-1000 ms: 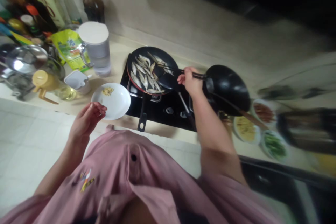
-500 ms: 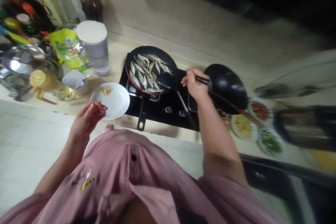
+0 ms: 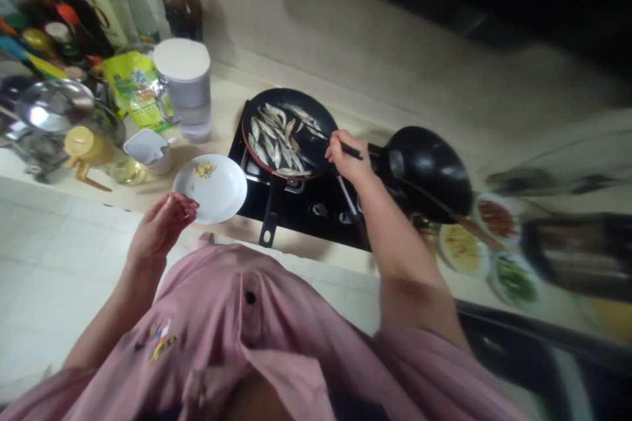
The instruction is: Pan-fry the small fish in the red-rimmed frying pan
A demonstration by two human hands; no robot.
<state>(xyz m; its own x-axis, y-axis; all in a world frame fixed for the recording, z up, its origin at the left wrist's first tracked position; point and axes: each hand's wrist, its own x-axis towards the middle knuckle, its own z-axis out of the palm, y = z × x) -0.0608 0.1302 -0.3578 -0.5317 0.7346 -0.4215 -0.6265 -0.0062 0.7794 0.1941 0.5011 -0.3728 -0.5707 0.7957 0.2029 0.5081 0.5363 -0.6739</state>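
"So, what's where?"

"Stove first, with the frying pan on it: probably hefty, so lift by the handle. White plate is just beside. Left hand is at the plate's rim, fingers curled together, nothing visible inside. Right hand is pinching chopsticks by the pan's edge."

"And the fish?"

"In the pan. Likely soft, slippery, easy to tear; I'd grip gently mid-body."

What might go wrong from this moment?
The fish along the near rim of the pan could slip over if the chopsticks in the right hand push it. The pan's handle points toward the person's shirt; a bump might shift the pan. The left hand is close to the plate and might nudge it.
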